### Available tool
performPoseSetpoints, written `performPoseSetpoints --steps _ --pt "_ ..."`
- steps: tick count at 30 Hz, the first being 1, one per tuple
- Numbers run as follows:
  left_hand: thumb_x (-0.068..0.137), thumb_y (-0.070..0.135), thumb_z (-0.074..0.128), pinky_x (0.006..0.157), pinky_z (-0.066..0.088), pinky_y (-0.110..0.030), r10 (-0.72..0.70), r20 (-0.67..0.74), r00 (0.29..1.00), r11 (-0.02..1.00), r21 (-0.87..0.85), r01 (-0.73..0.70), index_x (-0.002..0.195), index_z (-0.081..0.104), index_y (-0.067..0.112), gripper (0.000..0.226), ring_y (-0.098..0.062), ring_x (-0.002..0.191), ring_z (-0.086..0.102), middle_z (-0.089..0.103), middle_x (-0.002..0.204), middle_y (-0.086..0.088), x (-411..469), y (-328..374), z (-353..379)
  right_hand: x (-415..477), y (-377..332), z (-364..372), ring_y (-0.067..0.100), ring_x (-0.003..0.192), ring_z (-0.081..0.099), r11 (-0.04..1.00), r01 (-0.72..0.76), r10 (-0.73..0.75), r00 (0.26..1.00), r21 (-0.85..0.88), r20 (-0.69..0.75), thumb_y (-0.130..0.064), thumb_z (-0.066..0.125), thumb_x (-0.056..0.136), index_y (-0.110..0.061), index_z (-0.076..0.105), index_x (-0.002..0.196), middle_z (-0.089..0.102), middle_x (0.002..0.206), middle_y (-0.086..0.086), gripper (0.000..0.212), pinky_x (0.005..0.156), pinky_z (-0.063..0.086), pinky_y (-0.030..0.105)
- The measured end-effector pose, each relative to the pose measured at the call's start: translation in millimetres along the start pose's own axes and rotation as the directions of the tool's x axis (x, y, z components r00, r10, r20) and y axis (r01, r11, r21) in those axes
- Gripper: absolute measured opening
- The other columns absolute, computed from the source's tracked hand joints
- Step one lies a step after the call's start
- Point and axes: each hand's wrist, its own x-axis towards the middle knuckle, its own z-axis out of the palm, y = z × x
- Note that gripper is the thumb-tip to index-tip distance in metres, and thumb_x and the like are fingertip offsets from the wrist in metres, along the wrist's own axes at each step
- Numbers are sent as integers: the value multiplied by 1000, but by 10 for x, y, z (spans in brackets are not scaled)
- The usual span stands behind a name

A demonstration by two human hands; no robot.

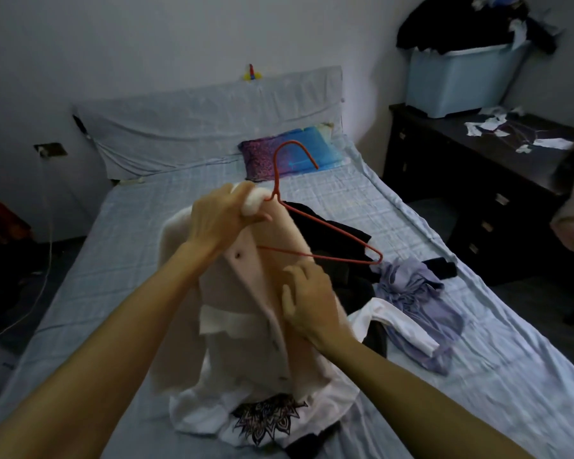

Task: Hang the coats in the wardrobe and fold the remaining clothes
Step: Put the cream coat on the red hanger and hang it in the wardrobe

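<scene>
I judge this the hanging step: the coat (pixel 246 326) is held up over the bed (pixel 113 260), its hem on a white shirt (pixel 262 422). My right hand (pixel 312 306) is half-curled against the coat front; I cannot tell if it pinches cloth. My left hand (pixel 219 220) is closed on the collar at the hanger (pixel 315 226) neck. 1 hanger arm sticks out bare, so next I must draw that shoulder over it. Beyond lie dark clothes (pixel 332 240), a lilac garment (pixel 415 306), a pillow (pixel 289 157). No wardrobe in view.
</scene>
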Motion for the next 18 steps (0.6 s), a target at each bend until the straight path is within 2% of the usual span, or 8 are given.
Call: performPoseSetpoints --steps 3,5,7,9,11,13,15,18 --pt "69 72 45 63 48 -42 -41 -23 999 999 6 41 112 54 20 68 -37 86 62 65 98 -13 -88 -21 -37 -179 81 96 29 123 39 947 -291 296 955 -136 12 -27 61 78 -10 44 132 45 132 14 60 103 37 45" --pt "71 73 42 62 46 -41 -71 -47 996 997 11 71 112 55 19 69 -37 87 62 65 100 -11 -145 -15 -73 -223 77 168 31 134 31 898 -422 432 899 -124 73 -28 64 80 -7 28 143 35 143 17 75 110 28 43" --pt "75 73 42 58 44 -40 -76 -66 995 997 23 78 108 54 21 63 -36 82 62 64 94 -10 -191 -3 -105 -230 50 247 31 139 25 829 -557 556 815 -47 165 -23 60 84 -8 15 148 28 148 17 80 115 23 44" --pt "78 69 46 57 44 -40 -75 -90 993 997 15 77 106 51 24 53 -36 79 62 64 91 -10 -236 -8 -131 -250 42 329 31 138 28 766 -642 632 746 -24 212 -16 54 86 -11 11 149 32 147 15 76 115 20 45" --pt "81 65 47 58 44 -40 -103 -112 988 995 0 103 106 50 24 48 -37 80 62 64 93 -11 -295 -46 -177 -264 88 347 31 126 44 734 -679 666 714 -20 215 -14 54 84 -15 22 145 47 136 10 69 110 29 43" --pt "83 63 44 60 44 -42 -144 -117 983 990 -8 144 107 53 22 49 -38 83 61 63 96 -12 -360 -124 -230 -257 192 262 29 106 57 749 -661 652 724 -43 225 -28 55 82 -20 42 130 59 117 5 50 94 42 41" --pt "85 63 40 61 45 -44 -141 -116 983 990 -9 141 108 53 19 51 -39 84 61 63 98 -14 -429 -220 -268 -216 332 115 30 94 61 765 -640 635 728 -75 258 -39 47 81 -25 53 117 64 104 3 39 79 46 39" --pt "86 65 38 57 46 -45 -69 -95 993 996 49 74 110 51 18 54 -39 78 61 62 95 -16 -521 -359 -271 -27 508 -99 33 97 61 744 -659 663 710 -111 237 -22 45 87 -25 61 117 67 105 8 34 76 45 36"
